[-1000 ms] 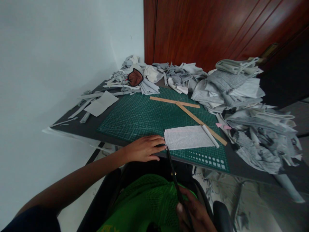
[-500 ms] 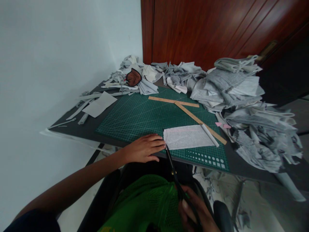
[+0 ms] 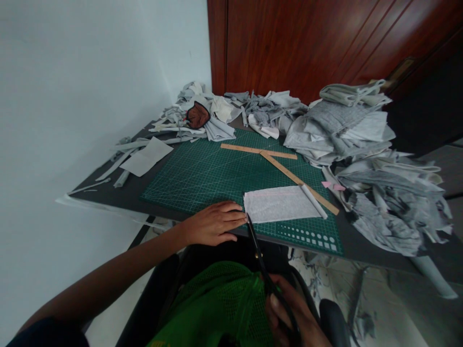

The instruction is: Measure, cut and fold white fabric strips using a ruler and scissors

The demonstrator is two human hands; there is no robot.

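A light grey rectangle of fabric lies on the green cutting mat, its right end rolled or folded over. My left hand rests flat at the mat's front edge, fingers stretched out, fingertips touching the fabric's left edge. Long black scissors are gripped in my right hand, low in front of my body. Their tips reach the fabric's lower left corner beside my left fingertips. The blades look nearly closed. Part of the right hand's grip is hidden by the handles.
Two wooden rulers lie on the mat behind the fabric. Piles of grey fabric stand along the back and right. Fabric scraps and a brown piece are at back left. A pale sheet lies left of the mat.
Hardly anything differs. The view has shifted slightly, and both hands, the scissors and the fabric keep nearly the same places relative to each other.
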